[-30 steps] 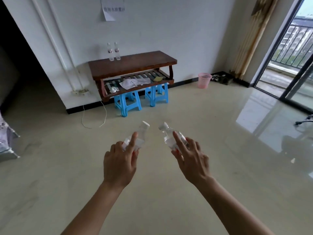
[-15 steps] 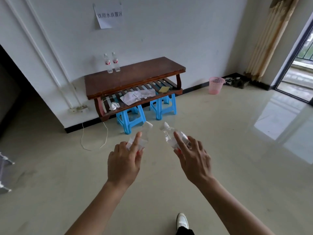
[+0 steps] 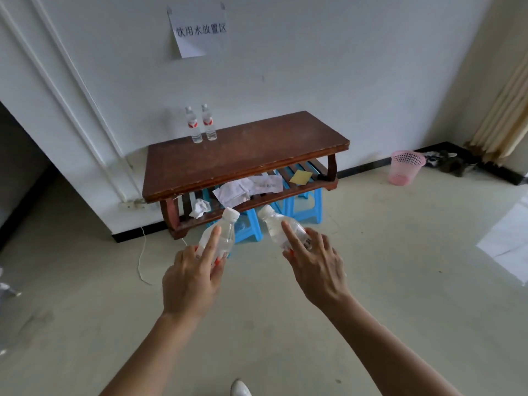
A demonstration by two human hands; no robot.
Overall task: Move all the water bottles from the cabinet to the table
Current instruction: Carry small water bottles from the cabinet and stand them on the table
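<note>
My left hand [image 3: 190, 281] grips a clear water bottle [image 3: 224, 234] with a white cap, tilted up and to the right. My right hand [image 3: 315, 265] grips a second clear water bottle [image 3: 275, 227], cap leaning up and to the left. Both are held in front of me above the floor, short of the brown wooden table [image 3: 257, 150] by the wall. Two more water bottles [image 3: 201, 125] with red labels stand upright side by side at the table's back left corner. The cabinet is out of view.
Papers [image 3: 245, 188] lie on the table's lower slatted shelf. Blue plastic stools [image 3: 300, 208] stand under it. A pink wastebasket [image 3: 404, 167] sits on the floor to the right. A white cable [image 3: 141, 258] trails left of the table. A paper sign [image 3: 197, 30] hangs on the wall.
I have walked toward the table, which now looks larger and nearer. Both hands still hold their bottles in the same pose.
</note>
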